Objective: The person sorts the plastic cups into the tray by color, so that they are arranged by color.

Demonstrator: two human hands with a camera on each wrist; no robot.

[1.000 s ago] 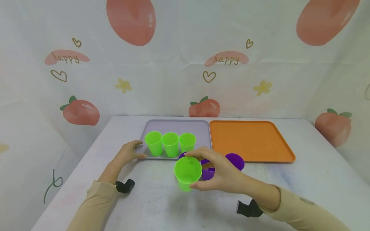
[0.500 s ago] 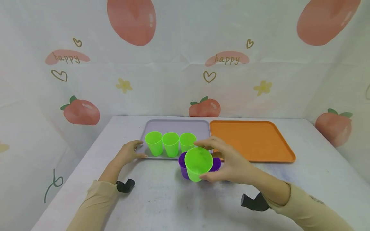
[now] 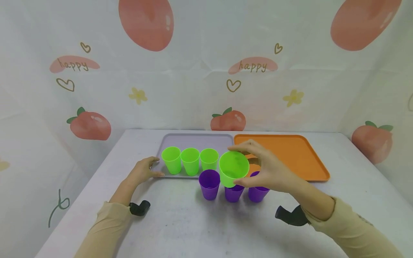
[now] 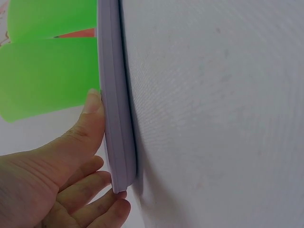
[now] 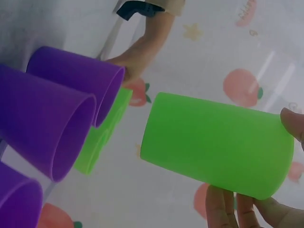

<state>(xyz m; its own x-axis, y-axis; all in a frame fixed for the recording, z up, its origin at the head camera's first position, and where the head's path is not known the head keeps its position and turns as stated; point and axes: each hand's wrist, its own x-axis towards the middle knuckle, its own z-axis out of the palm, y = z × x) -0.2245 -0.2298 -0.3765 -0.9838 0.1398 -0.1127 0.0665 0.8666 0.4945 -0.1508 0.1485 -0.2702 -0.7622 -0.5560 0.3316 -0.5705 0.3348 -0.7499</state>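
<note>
My right hand holds a bright green cup near its rim between thumb and fingers. The cup is raised over a row of three purple cups, which stand upright on the table. In the right wrist view the held cup is apart from the purple cups. At the left, my left hand grips the near corner of the grey tray. Its thumb lies against the rim and the fingers curl round the corner. Three more green cups stand in a row on that tray.
An orange tray lies right beside the grey one, partly covered by my right hand from the head. Behind the table hangs a printed cloth. A black wrist mount sticks out below the right forearm.
My right hand has carried the green cup rightward and farther back, from in front of the purple cups to above them. The purple row shows more fully now. My left hand has stayed put.
</note>
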